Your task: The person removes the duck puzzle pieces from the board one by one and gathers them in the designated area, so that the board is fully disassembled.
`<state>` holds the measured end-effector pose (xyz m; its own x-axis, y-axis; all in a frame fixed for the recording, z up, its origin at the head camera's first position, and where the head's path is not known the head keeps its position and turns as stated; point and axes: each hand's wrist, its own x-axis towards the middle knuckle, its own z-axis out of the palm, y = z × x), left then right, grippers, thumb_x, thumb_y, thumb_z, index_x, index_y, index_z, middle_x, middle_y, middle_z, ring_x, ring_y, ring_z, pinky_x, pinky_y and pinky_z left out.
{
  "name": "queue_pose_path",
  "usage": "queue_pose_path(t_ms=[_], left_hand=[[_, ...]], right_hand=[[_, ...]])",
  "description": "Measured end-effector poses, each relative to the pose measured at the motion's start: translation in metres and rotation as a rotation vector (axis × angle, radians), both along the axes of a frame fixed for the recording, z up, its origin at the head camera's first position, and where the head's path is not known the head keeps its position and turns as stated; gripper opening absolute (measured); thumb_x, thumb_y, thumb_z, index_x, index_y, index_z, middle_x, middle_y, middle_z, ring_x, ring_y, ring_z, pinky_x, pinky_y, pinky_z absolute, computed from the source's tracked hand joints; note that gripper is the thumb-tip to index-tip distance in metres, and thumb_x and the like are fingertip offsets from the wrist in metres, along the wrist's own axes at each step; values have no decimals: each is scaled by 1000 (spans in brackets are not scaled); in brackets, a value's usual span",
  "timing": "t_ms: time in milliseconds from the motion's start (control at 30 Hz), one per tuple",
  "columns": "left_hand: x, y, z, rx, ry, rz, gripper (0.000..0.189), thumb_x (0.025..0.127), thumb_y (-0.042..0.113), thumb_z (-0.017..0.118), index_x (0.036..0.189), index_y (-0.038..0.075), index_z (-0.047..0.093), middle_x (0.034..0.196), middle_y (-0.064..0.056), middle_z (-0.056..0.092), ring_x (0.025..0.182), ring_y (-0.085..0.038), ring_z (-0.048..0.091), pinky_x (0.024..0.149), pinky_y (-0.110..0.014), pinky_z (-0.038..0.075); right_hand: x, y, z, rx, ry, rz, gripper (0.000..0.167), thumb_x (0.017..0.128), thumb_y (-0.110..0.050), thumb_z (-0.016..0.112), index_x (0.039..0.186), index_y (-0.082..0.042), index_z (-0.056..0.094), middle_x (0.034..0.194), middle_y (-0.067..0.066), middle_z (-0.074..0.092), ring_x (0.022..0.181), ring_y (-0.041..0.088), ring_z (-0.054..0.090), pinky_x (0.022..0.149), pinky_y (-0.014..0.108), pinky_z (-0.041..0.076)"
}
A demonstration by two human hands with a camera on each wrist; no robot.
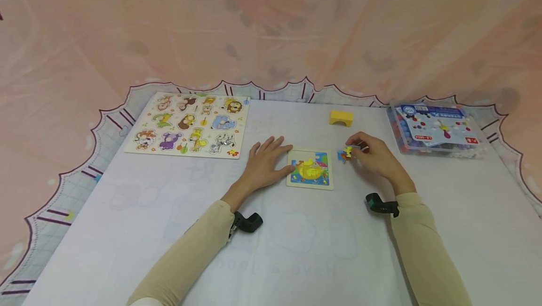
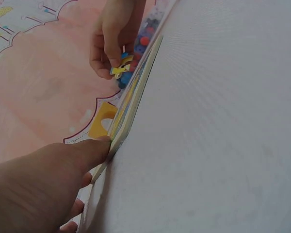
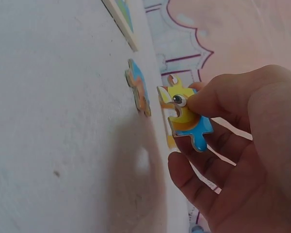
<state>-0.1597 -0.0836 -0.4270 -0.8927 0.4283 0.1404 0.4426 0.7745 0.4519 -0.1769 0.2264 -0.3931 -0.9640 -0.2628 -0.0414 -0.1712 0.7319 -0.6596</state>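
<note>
My right hand [image 1: 374,157] pinches a yellow and blue jigsaw piece [image 3: 186,109] with a printed eye, held between thumb and fingers above the table. Just left of it a second puzzle piece [image 3: 138,87], blue and orange, lies on the white tabletop. A small square wooden puzzle board [image 1: 310,187] with a yellow picture lies between the hands. My left hand [image 1: 264,165] rests at that board's left side, fingers spread, the thumb touching its edge [image 2: 117,143].
A large animal puzzle board [image 1: 243,132] lies at the back left. Behind the small board stands a yellow arch block [image 1: 340,118]. A clear plastic box [image 1: 440,151] of colourful parts sits at the back right. A patterned cloth [image 1: 271,37] hangs behind the table.
</note>
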Motion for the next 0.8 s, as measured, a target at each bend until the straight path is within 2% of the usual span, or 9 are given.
queue_pose_path(t_ms=[500,800], left_hand=[[2,1,2,-8,-10,3,58,88,48,59,139,22,49,154,-6,33,145,-28,22,115,-57,12],[2,1,1,0,-3,3,58,88,48,59,138,21,49,153,-6,34,145,-28,23,115,-56,13]], right_hand=[[2,17,3,35,-62,0,22,95,-10,47,114,-4,57,109,16,61,96,27,55,76,29,46],[0,22,-2,20,-86,14,23,94,-13,55,115,-5,58,114,16,59,99,28,54,84,34,45]])
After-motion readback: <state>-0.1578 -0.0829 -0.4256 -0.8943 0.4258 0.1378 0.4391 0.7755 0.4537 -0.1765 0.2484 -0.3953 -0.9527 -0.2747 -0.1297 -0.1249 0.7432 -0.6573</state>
